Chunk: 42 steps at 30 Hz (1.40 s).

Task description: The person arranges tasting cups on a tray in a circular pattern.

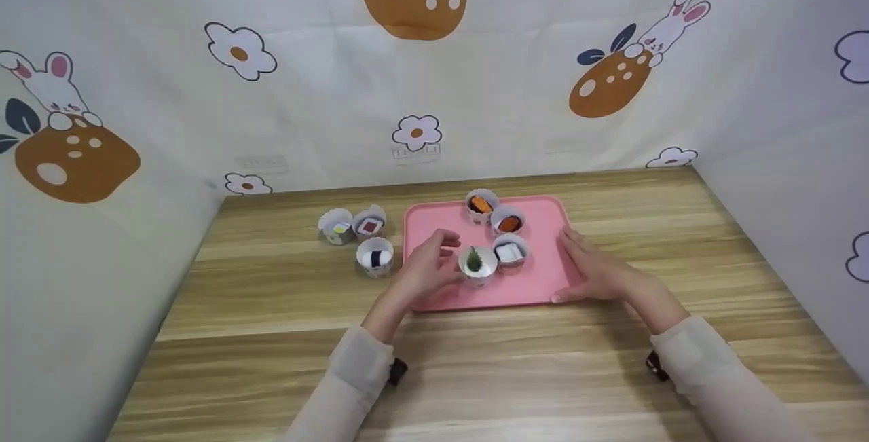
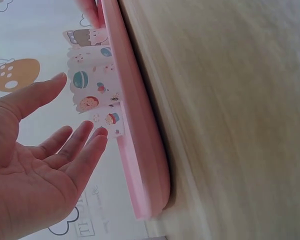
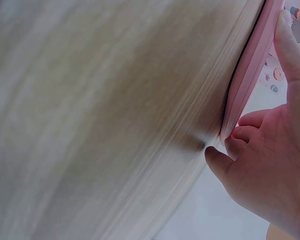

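Observation:
A pink tray (image 1: 434, 221) lies on the wooden table, with several scalloped paper cups on it. The cup with white filling and a green leaf (image 1: 478, 265) stands nearest my left hand (image 1: 428, 267). That hand is over the tray's left part, fingers spread and slightly bent, holding nothing; the left wrist view shows a gap between its fingers and thumb. At the tray's right edge, my right hand (image 1: 597, 271) rests its fingers and thumb along the rim. A cup with white pieces (image 1: 510, 252), one with red-topped sushi (image 1: 508, 223) and one with orange-topped sushi (image 1: 481, 206) stand behind.
Left of the tray, three more cups stand on the table: one with yellow and white contents (image 1: 337, 227), one with a red-centred roll (image 1: 370, 223), one with a black-banded white piece (image 1: 375, 258). A printed cloth (image 1: 326, 102) hangs around the table.

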Available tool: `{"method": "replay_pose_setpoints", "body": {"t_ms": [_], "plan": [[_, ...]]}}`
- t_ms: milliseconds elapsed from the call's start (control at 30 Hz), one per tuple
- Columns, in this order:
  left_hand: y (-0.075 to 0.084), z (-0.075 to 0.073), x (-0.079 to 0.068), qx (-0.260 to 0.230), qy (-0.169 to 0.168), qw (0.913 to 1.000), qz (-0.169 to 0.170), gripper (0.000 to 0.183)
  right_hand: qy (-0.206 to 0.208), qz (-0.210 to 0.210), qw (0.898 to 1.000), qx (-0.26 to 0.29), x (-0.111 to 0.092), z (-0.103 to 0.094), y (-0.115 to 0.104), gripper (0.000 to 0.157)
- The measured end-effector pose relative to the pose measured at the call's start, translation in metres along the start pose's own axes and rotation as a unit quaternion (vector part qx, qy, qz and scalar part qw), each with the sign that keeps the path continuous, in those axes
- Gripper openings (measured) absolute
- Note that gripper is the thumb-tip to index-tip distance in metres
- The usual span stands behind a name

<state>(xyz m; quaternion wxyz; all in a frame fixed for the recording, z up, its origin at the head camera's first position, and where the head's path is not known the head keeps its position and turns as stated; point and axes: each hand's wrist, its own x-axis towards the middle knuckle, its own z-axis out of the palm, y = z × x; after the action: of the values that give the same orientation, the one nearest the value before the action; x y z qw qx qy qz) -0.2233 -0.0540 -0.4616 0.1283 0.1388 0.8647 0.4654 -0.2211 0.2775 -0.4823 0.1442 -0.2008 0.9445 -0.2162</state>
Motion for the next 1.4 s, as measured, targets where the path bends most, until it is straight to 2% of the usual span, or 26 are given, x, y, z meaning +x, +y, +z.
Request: {"method": "replay_pose_setpoints", "body": {"t_ms": [233,700,967,1400], "plan": [[-0.001,-0.009,-0.006,-0.012,0.014,0.9997,0.016,0.062,-0.002,0.002,1.000,0.000,-0.001,0.000,-0.001,0.120],[-0.005,-0.025,-0.013,-0.014,0.038,0.9990,0.018,0.057,-0.005,0.007,1.000,0.002,-0.001,0.000,-0.002,0.120],[-0.009,-0.036,-0.019,-0.031,0.056,0.9968,0.049,0.055,-0.003,0.007,1.000,0.005,0.001,0.001,-0.001,0.119],[-0.015,-0.053,-0.028,-0.075,0.090,0.9929,0.021,0.058,-0.002,0.003,1.000,0.002,0.001,0.001,0.000,0.120]]}}
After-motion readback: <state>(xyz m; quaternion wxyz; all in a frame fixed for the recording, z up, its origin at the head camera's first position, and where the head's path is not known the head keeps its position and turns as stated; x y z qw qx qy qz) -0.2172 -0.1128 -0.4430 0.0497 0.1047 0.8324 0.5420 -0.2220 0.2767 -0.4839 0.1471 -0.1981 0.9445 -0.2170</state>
